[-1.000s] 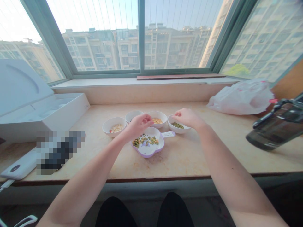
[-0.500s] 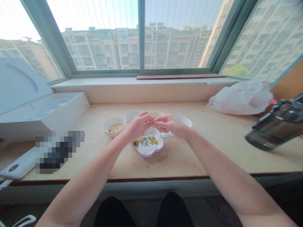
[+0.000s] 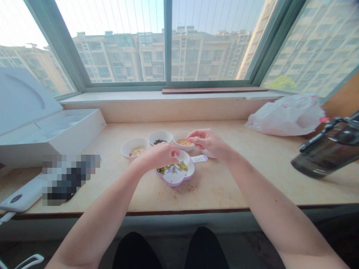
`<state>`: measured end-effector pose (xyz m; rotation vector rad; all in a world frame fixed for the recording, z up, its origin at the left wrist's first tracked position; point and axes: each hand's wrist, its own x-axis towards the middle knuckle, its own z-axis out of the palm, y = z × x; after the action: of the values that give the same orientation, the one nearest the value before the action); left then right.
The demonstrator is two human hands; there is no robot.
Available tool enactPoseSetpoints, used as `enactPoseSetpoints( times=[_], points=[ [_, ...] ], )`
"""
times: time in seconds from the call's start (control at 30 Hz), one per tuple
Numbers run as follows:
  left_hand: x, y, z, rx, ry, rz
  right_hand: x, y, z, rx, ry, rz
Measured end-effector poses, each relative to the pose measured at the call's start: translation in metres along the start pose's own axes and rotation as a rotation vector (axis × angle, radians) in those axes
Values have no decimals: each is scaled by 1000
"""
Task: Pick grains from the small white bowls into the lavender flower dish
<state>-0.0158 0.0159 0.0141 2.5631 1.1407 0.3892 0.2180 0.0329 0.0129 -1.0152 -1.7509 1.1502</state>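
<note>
My left hand [image 3: 158, 155] hangs over the left part of a purple-rimmed white flower-shaped dish [image 3: 174, 183]. Its fingers are curled together, and anything in them is too small to make out. Green and yellow grains [image 3: 181, 166] lie scattered in the dish, around a purple star mark. My right hand [image 3: 211, 144] is beside a white bowl [image 3: 179, 145] of yellow kernels [image 3: 185, 142], thumb and fingers pinched at its right rim; what they hold, if anything, is hidden. Below that hand, part of another white bowl [image 3: 208, 153] shows.
Left of the kernels are a bowl of black beans [image 3: 159, 142] and a bowl of pale flakes [image 3: 138, 151]. An open white box [image 3: 75, 130] and a white device [image 3: 22, 196] lie at left. A plastic bag [image 3: 286, 116] and a dark jug [image 3: 316, 157] are at right.
My hands, which met above the dish, have come apart. The right moved right, beside the kernel bowl; the left drew slightly left and down. The black beans and yellow kernels now show.
</note>
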Motion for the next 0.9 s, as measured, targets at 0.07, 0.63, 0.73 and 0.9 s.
enactPoseSetpoints(
  times=[0.07, 0.63, 0.73, 0.9],
  points=[
    [-2, 0, -3, 32, -162, -48, 1, -1, -5, -2, 34, -22],
    [0, 3, 6, 55, -327, -16, 0, -8, -28, 25, 173, -130],
    [1, 2, 10, 92, -309, 39, 0, -10, -26, 11, 183, -133],
    [0, -1, 18, 77, -206, 83, -1, -11, -26, -49, 184, -129]
  ],
)
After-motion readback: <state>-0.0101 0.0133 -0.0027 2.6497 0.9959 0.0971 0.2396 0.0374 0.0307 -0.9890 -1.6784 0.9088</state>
